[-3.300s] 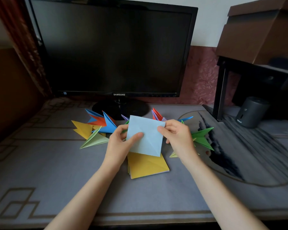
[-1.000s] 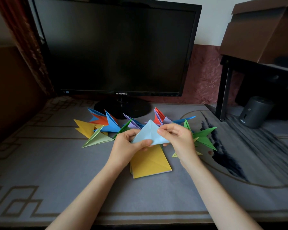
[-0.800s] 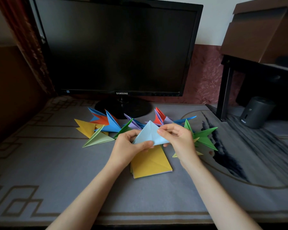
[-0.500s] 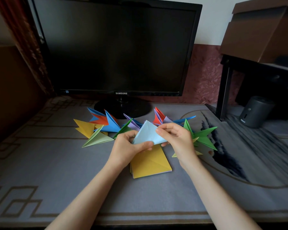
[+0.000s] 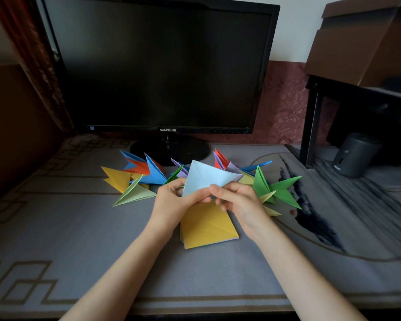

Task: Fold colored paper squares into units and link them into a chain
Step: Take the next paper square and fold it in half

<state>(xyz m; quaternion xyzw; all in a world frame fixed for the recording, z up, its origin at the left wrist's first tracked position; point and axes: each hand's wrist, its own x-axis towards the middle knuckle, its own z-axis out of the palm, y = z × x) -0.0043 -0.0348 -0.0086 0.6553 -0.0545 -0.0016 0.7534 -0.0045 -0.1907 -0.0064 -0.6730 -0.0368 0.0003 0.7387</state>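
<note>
A light blue paper [image 5: 204,176], folded into a triangle with its tip pointing up, is held above the desk. My left hand [image 5: 174,205] pinches its lower left part, thumb on the front. My right hand [image 5: 239,201] pinches the lower edge near the middle. Under my hands lies a stack of yellow paper squares [image 5: 207,225]. Behind them a chain of folded pointed units [image 5: 148,174] in yellow, blue, orange, purple, red and green [image 5: 280,188] curves across the desk.
A black monitor [image 5: 162,66] on a round stand [image 5: 169,149] stands right behind the chain. A dark cylinder [image 5: 354,154] sits at the right under a black shelf with a brown cardboard box [image 5: 361,40]. A grey patterned mat [image 5: 79,239] covers the desk.
The flat light blue square has been folded into a triangle. In the last second my right hand slid left along its lower edge toward my left thumb, and the paper tilted slightly.
</note>
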